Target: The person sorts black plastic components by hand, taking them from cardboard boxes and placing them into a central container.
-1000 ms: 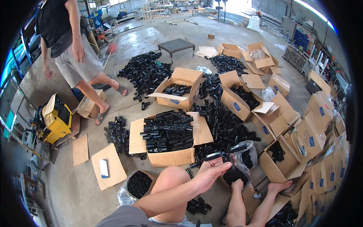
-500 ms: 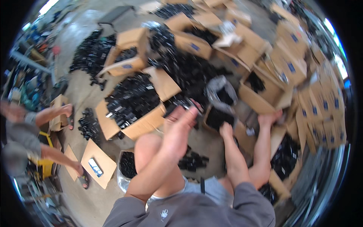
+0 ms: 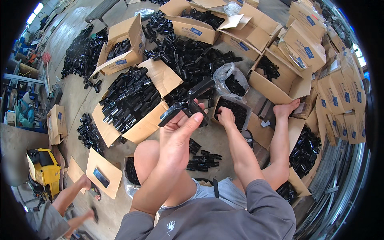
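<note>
Black plastic fills this frame, and the nearest piece of it is a long angled black plastic part (image 3: 185, 107) raised at picture centre, gripped by the left hand (image 3: 179, 134), whose fingers are closed around its lower end with the thumb lying across it. Just right of that, the right hand (image 3: 226, 117) reaches down into a small open carton of black parts (image 3: 234, 110); its fingers curl among the pieces, but whether they grasp anything cannot be told. Directly above that carton stands a clear plastic bag (image 3: 232, 79) with more black pieces inside.

Left of the raised part lies a flattened cardboard box heaped with black tubular fittings (image 3: 130, 100), and above centre a loose pile of black fittings (image 3: 192, 60) spreads over the concrete floor (image 3: 76, 100). Below the hands, between the person's bent knees, a few black fittings (image 3: 202, 158) lie on the floor. A bare foot (image 3: 287, 109) rests at right of centre against an open cardboard box (image 3: 276, 78). Stacked closed cartons (image 3: 340, 96) line the right rim. At lower left sits a yellow machine (image 3: 42, 170), and beside it another person's foot (image 3: 84, 182) touches a flat sheet of cardboard (image 3: 102, 172).
</note>
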A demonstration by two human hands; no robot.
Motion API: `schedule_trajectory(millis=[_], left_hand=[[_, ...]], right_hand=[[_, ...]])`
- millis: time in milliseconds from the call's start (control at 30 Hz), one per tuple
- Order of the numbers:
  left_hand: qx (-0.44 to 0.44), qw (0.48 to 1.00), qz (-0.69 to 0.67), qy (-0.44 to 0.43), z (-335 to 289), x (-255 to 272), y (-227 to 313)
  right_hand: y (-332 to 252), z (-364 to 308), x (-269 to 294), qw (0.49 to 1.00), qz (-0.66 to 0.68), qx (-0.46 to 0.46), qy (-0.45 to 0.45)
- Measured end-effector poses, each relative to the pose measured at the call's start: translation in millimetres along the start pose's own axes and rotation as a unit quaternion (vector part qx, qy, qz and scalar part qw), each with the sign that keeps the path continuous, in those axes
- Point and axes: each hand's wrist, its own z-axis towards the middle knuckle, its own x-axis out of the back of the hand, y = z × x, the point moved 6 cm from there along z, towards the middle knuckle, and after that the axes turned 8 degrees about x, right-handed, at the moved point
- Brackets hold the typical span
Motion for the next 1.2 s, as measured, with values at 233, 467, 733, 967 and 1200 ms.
schedule_trajectory(millis=[233, 467, 733, 967, 1200], left_hand=[[-0.013, 0.999, 0.034, -0.009, 2.3, -6.7, -3.4], [-0.018, 0.999, 0.021, -0.034, -3.3, -7.3, 2.2], [-0.033, 0.997, 0.056, -0.041, -10.3, -15.6, 1.2], [-0.054, 0.990, 0.119, -0.048, -14.7, -21.1, -2.8], [-0.079, 0.980, 0.165, -0.083, -22.4, -26.3, 3.5]], right_hand=[[9.9, 7.4, -15.3, 0.998, -0.012, 0.047, 0.046], [-52.6, -40.6, 61.0, 0.931, 0.285, 0.049, 0.223], [-206.8, -182.7, 216.4, 0.732, 0.593, 0.268, 0.201], [-205.8, -190.9, 219.5, 0.726, 0.568, 0.290, 0.257], [-200.1, -192.5, 210.5, 0.754, 0.543, 0.296, 0.221]])
